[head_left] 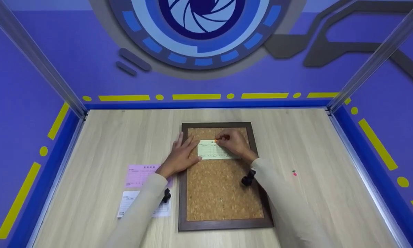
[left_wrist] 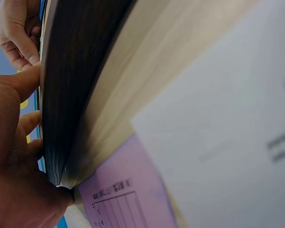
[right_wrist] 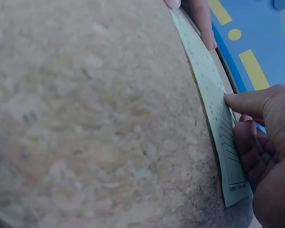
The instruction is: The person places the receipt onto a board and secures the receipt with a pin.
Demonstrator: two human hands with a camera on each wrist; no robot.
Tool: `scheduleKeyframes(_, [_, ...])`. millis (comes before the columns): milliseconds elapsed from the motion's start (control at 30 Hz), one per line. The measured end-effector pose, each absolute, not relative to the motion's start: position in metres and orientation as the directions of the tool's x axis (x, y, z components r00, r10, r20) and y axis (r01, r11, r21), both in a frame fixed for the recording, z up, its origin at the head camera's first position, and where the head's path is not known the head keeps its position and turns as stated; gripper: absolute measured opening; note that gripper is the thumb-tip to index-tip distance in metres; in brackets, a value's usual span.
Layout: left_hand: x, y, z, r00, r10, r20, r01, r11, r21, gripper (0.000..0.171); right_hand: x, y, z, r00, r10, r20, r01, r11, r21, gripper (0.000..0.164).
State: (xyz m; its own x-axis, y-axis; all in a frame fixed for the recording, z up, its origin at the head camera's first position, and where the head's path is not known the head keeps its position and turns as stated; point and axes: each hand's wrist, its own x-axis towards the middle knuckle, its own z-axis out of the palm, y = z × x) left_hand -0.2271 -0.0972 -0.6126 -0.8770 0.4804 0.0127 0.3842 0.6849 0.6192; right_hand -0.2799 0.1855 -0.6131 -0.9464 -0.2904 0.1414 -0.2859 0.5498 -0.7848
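Note:
A corkboard [head_left: 223, 193] with a dark brown frame lies on the table. Across its upper part is a pale green printed slip [head_left: 208, 150]. My right hand [head_left: 237, 143] pinches a small orange pushpin [head_left: 216, 141] at the slip's top edge, near its middle; the fingers hide most of the pin. With fingers spread, my left hand [head_left: 180, 155] rests over the board's left frame, its fingertips and thumb at the slip's left edge. In the right wrist view, the green slip [right_wrist: 210, 95] runs under the right hand [right_wrist: 270, 142].
Left of the board lie a pink printed slip [head_left: 137, 175] and a white printed slip [head_left: 128, 199], both partly covered by the left sleeve. A small pink-and-green fruit-shaped thing [head_left: 294, 173] is on the table at right. Blue walls [head_left: 72, 82] enclose the table's back and sides.

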Motion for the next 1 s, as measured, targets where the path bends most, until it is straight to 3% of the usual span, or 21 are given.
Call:
scheduleKeyframes(700, [-0.2288, -0.097, -0.6118, -0.879, 0.477, -0.008, 0.376, 0.703, 0.604, 0.076, -0.2799, 0.1842, -0.612, -0.962, -0.261, 0.078, -0.22, 0.579, -0.785, 0.008])
scheduleKeyframes(1000, [-0.2293, -0.0973, -0.6154, -0.877, 0.481, -0.003, 0.375, 0.686, 0.624, 0.078, -0.2819, 0.183, -0.6167, -0.962, -0.252, 0.107, -0.239, 0.582, -0.777, 0.007])
